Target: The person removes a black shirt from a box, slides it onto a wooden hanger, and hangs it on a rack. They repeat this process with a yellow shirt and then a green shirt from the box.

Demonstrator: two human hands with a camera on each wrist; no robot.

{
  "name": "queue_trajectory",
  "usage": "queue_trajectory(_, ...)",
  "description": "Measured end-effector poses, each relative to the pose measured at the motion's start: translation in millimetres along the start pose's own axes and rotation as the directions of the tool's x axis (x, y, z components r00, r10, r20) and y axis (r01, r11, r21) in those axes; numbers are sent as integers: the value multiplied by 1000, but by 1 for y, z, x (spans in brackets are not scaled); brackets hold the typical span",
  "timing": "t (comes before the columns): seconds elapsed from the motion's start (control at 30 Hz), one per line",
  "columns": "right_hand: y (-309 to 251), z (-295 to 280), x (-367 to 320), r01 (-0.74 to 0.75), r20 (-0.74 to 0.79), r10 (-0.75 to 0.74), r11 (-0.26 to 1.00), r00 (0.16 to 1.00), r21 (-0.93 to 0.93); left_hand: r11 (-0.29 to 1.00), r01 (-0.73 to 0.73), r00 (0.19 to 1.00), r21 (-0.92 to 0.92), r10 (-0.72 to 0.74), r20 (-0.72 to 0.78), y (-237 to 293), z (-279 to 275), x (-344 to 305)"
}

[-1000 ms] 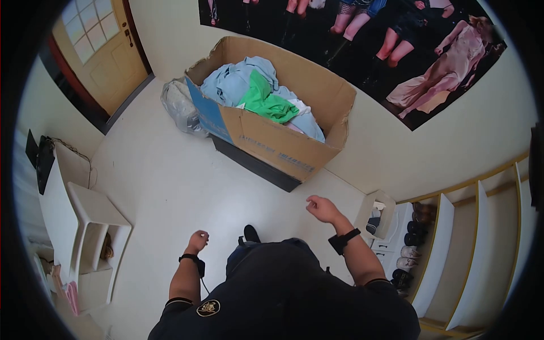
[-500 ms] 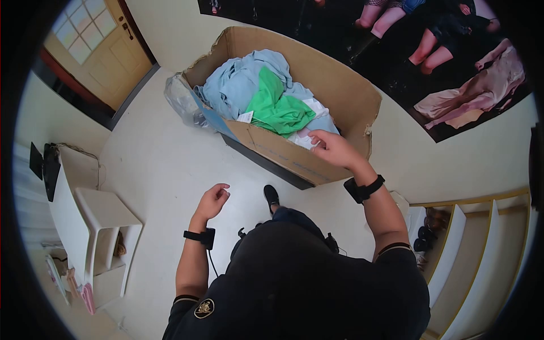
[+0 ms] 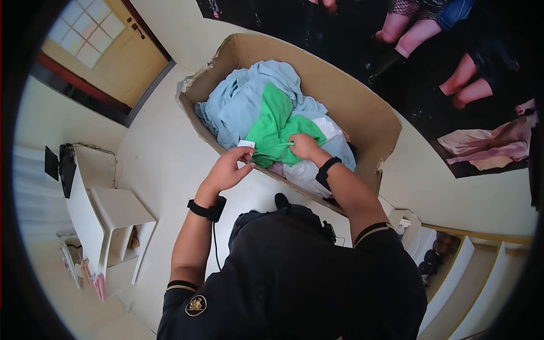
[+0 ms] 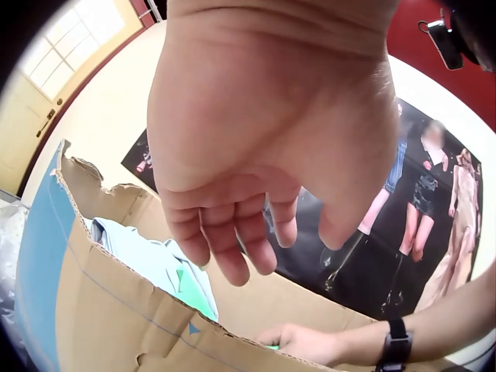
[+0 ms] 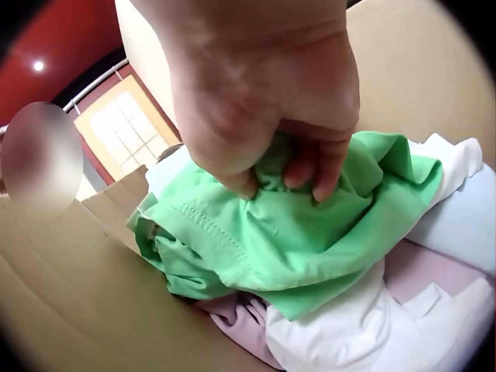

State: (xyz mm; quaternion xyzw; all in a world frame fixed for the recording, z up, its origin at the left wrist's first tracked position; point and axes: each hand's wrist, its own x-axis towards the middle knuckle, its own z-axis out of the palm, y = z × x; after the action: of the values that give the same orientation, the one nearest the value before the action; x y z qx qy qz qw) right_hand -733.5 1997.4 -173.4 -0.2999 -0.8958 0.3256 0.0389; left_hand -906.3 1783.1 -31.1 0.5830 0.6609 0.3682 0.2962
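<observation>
Inside the box (image 3: 345,88), right hand (image 3: 306,148) pinches green cloth (image 3: 271,126).

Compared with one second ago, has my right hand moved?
Yes. Judged against the cardboard box in the head view, your right hand has moved forward, from outside to inside, and grips the green garment.

A pale wall (image 3: 464,204) is partly covered by a large dark poster (image 3: 340,39) on which figures are printed. A yellow door (image 3: 124,65) is fitted with a paned window (image 3: 85,34). The floor (image 3: 158,147) is white. A white desk (image 3: 88,198) is seen at left, white-boarded shelves (image 3: 450,277) at right. The red ceiling (image 5: 77,46) is dotted by a bright lamp (image 5: 39,66).
</observation>
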Motion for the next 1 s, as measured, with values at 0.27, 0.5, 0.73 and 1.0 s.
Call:
queue_trajectory(0.27, -126, -111, -17, 352, -179, -346, 542, 921, 763, 981, 4, 997, 194, 11, -75, 0, 0, 38)
queue_trajectory(0.5, -186, -146, 13, 235, -254, -600, -111, 759, 966, 970, -83, 919, -228, -13, -394, 23, -40, 23)
queue_trajectory(0.73, -302, -146, 21, 272, -364, -621, -242, 694, 931, 807, -366, 747, -463, -41, -664, 68, -110, -58)
queue_trajectory(1.0, -431, -1, 59, 159, 12, -680, 188, 733, 969, 448, -758, 497, -475, -77, -865, 77, -164, -199)
